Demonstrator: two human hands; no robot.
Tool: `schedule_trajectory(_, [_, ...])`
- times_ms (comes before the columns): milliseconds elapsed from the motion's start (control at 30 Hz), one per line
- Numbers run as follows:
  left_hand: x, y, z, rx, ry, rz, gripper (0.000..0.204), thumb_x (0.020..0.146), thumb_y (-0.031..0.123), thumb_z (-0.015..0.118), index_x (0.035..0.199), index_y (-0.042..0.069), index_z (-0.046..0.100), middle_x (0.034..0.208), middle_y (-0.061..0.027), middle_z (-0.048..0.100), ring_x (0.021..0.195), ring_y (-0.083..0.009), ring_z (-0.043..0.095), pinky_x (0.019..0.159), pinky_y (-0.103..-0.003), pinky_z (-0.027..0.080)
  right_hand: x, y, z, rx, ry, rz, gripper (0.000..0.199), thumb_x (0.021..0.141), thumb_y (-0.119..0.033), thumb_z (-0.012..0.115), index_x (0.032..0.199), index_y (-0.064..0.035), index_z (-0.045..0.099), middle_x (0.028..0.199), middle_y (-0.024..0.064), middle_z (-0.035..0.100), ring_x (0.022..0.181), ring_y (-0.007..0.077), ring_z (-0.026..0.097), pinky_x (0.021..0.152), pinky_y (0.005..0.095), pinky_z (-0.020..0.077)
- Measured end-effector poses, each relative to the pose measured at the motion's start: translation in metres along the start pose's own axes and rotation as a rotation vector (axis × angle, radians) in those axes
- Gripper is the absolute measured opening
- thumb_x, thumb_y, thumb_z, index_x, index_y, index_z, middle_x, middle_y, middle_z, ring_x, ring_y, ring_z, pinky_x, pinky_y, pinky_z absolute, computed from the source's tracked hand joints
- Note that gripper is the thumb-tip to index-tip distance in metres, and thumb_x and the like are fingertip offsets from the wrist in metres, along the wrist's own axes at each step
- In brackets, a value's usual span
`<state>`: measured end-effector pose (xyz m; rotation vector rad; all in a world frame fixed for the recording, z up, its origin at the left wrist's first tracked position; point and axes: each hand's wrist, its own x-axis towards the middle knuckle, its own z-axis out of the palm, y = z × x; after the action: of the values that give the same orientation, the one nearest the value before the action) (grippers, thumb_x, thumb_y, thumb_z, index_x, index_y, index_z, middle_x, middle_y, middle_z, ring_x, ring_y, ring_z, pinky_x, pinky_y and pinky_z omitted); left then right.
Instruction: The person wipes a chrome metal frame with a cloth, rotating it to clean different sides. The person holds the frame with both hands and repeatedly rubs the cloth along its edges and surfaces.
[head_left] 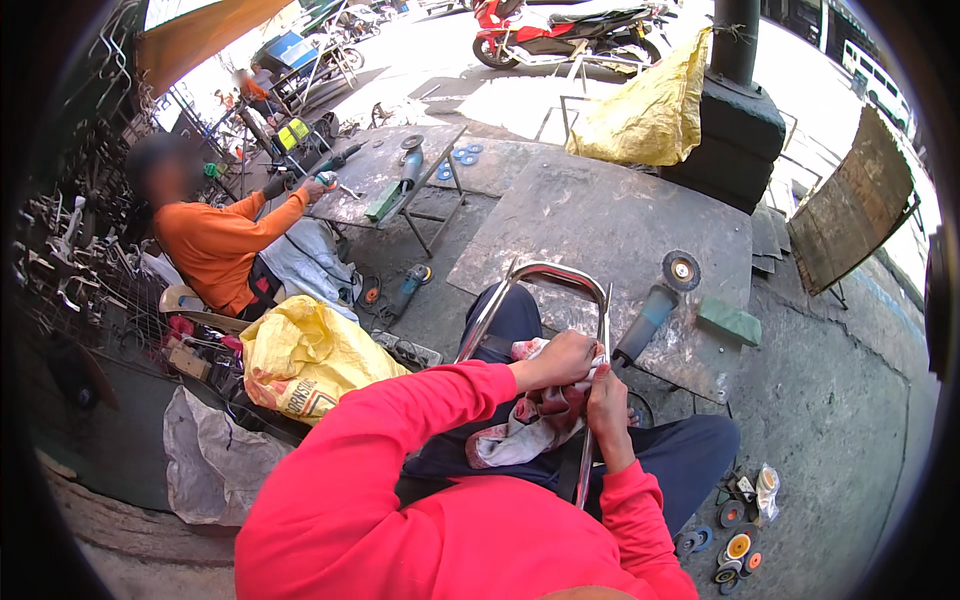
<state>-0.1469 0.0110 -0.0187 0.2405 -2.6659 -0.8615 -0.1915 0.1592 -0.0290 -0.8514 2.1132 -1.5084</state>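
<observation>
A shiny chrome tube frame [560,272], bent in a U, lies across my lap with its curved end pointing away from me. My left hand [563,358] is closed on a white and red rag [535,425], bunched against the frame's right-hand tube. Just below, my right hand [608,402] is closed at the same tube, thumb up, with rag cloth between the two hands. The rest of the rag hangs down inside the frame over my dark trousers. My fingers partly hide how the cloth wraps the tube.
An angle grinder [645,325] with a round wheel [681,270] and a green block [729,320] rest on the low board [560,225] ahead. Loose discs [738,546] lie at lower right. A yellow sack [310,355] stands left; beyond it sits a person in orange [215,250].
</observation>
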Motion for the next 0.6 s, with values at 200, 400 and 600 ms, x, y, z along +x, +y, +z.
schedule_trajectory(200, [-0.019, -0.024, -0.035, 0.237, -0.105, 0.231, 0.022, 0.092, 0.02, 0.052, 0.082, 0.002, 0.057, 0.063, -0.0168, 0.058, 0.056, -0.0375, 0.058, 0.053, -0.047, 0.046, 0.004, -0.013, 0.0, -0.088, -0.052, 0.055, 0.062, 0.1, -0.047, 0.041, 0.075, 0.008, 0.057, 0.069, 0.031, 0.058, 0.072, 0.0502, 0.059, 0.062, 0.0524, 0.043])
schedule_trajectory(400, [-0.007, -0.022, -0.073, 0.437, -0.057, -0.13, 0.04, 0.097, 0.028, 0.044, 0.076, -0.003, 0.06, 0.063, -0.0271, 0.061, 0.059, -0.0413, 0.064, 0.05, -0.05, 0.05, 0.005, -0.015, -0.012, -0.075, -0.048, 0.163, 0.066, 0.095, -0.053, 0.048, 0.08, 0.0104, 0.06, 0.072, 0.0319, 0.061, 0.076, 0.0488, 0.062, 0.067, 0.0496, 0.0468])
schedule_trajectory(600, [-0.019, -0.028, -0.16, -0.102, 0.331, -0.337, 0.042, 0.099, 0.031, 0.045, 0.075, 0.002, 0.064, 0.065, -0.0074, 0.065, 0.054, -0.0224, 0.059, 0.051, -0.037, 0.042, 0.006, -0.004, -0.017, -0.07, 0.015, 0.175, 0.054, 0.096, -0.043, 0.053, 0.07, 0.005, 0.054, 0.055, 0.0166, 0.052, 0.049, 0.0275, 0.056, 0.05, 0.0394, 0.0432])
